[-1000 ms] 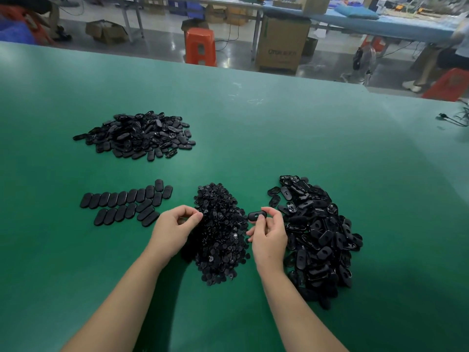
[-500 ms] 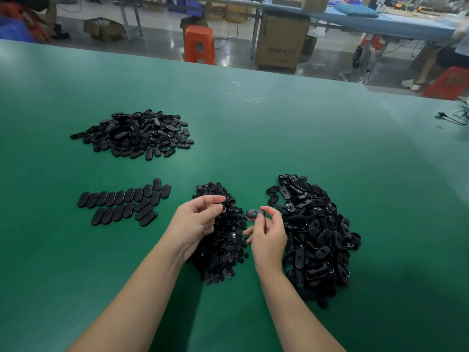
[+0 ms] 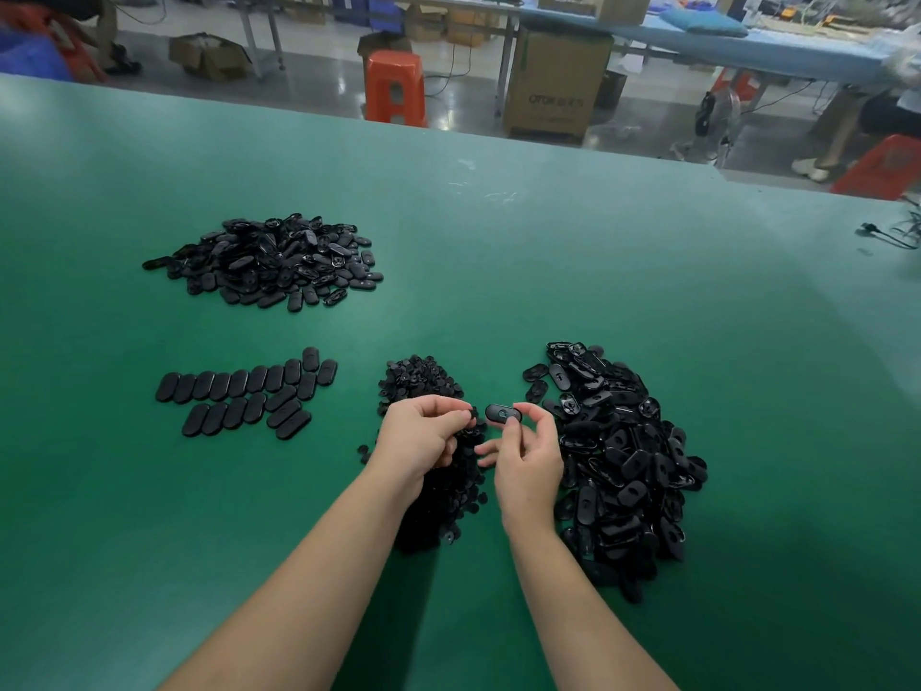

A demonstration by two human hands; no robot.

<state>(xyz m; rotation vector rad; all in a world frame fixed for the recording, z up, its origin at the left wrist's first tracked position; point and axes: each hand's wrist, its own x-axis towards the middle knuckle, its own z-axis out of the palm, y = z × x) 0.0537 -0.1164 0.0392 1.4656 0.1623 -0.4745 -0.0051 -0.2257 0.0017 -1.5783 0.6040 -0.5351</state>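
My right hand [image 3: 528,453] pinches a black oval shell [image 3: 503,413] between thumb and fingertips, hollow side up, above the table. My left hand [image 3: 423,436] hovers over the middle pile of small black round parts [image 3: 423,381], fingers curled, pinching what looks like one small black part at its fingertips, close to the shell's left end. A big heap of black oval shells [image 3: 623,456] lies right of my right hand. Two neat rows of oval pieces [image 3: 244,391] lie flat to the left.
Another heap of black oval parts [image 3: 269,261] sits further back on the left of the green table [image 3: 548,271]. Beyond the far edge stand an orange stool [image 3: 395,87], a cardboard box [image 3: 555,87] and a fan. A black cable [image 3: 887,234] lies at the right edge.
My left hand moved right from the edge of the small-parts pile toward the shell, with its fingertips now beside it. My right hand kept holding the shell almost still.
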